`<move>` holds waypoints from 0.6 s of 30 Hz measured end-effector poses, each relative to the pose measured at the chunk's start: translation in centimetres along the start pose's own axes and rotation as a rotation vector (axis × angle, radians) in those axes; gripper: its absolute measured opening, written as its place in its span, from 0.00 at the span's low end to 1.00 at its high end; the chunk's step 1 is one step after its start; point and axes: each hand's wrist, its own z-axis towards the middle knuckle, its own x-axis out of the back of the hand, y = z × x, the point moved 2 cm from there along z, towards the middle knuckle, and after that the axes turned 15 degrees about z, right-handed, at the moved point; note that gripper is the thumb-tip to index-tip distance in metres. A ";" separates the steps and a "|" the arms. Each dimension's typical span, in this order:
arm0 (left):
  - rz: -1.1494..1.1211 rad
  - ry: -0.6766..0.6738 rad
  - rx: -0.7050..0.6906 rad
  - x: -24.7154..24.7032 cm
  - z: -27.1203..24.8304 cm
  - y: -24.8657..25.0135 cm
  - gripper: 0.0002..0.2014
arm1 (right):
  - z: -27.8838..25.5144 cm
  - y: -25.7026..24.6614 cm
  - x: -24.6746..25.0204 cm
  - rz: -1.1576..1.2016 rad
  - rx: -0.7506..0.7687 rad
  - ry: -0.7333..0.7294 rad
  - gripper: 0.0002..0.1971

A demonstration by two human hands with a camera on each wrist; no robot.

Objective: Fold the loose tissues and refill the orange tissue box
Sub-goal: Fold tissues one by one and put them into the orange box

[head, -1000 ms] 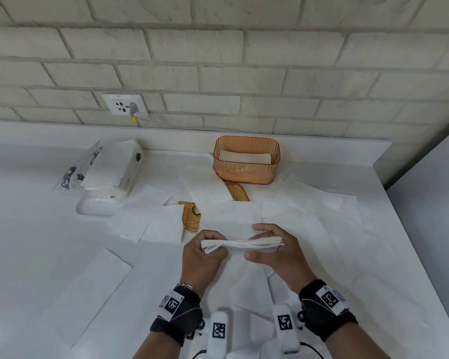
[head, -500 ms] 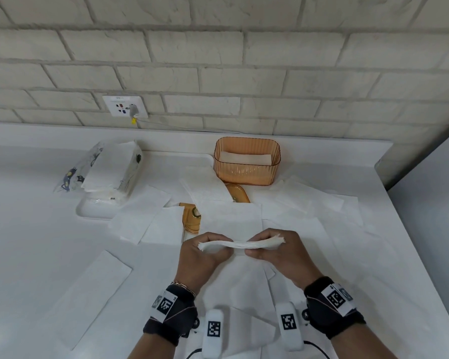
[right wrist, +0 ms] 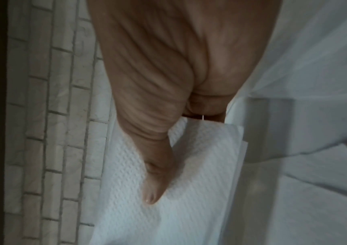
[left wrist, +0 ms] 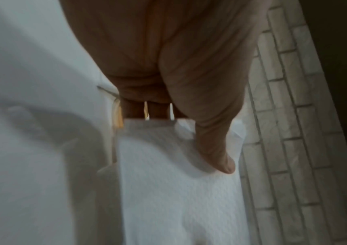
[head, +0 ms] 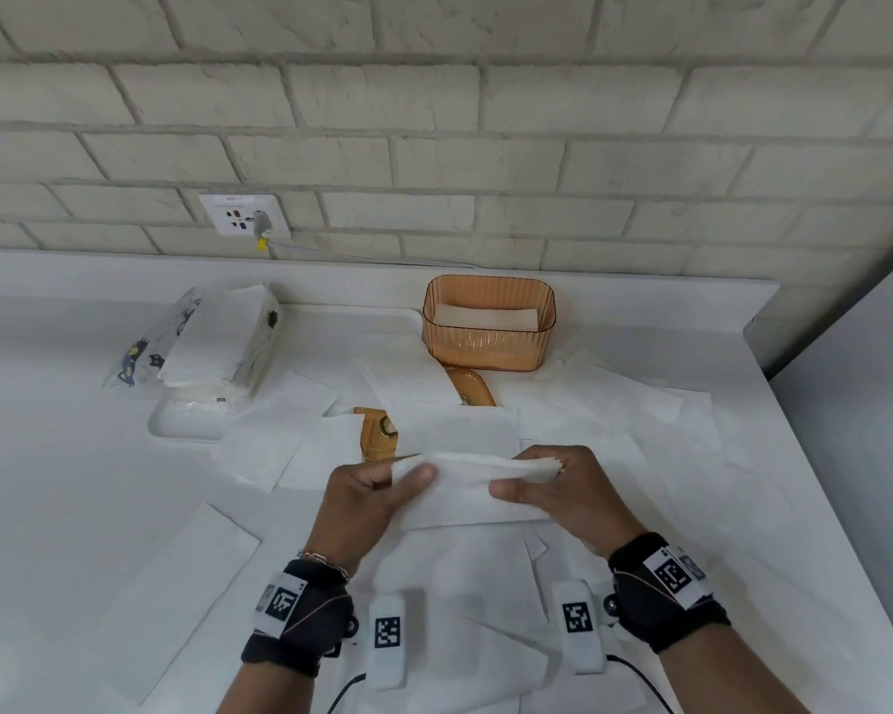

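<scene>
A folded stack of white tissues (head: 473, 489) hangs between both hands above the counter. My left hand (head: 382, 487) pinches its left end, thumb on top (left wrist: 216, 149). Its right end is pinched by my right hand (head: 542, 481), whose thumb presses on the embossed paper (right wrist: 157, 179). The orange tissue box (head: 488, 322) stands open at the back, near the wall, with folded tissue (head: 485, 316) inside. Its orange lid (head: 470, 386) lies in front of it, partly under loose tissues. Several flat loose tissues (head: 604, 394) cover the counter around my hands.
A plastic pack of tissues (head: 212, 342) lies on a white tray (head: 186, 420) at the back left. A small orange object (head: 377, 430) sits among the sheets. A wall socket (head: 243, 213) with a cable is behind. A grey panel (head: 857, 383) borders the counter's right edge.
Both hands have carried the folded stack a little forward and tilted it, so its broad face now shows instead of the thin edge.
</scene>
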 end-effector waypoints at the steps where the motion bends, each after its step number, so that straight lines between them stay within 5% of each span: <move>1: -0.025 0.008 0.007 0.4 0.3 -0.2 0.22 | 0.0 -0.3 0.1 0.021 -0.002 0.000 0.14; 6: -0.007 -0.075 -0.018 0.6 0.0 0.7 0.14 | 0.3 -1.2 -0.1 0.104 -0.031 0.020 0.12; 11: 0.030 0.102 0.056 1.4 1.7 1.1 0.06 | 0.4 -1.1 0.0 0.192 -0.080 0.077 0.11; 18: 0.062 0.150 0.038 1.9 6.0 6.2 0.04 | 1.2 -2.1 2.6 0.201 -0.021 0.272 0.07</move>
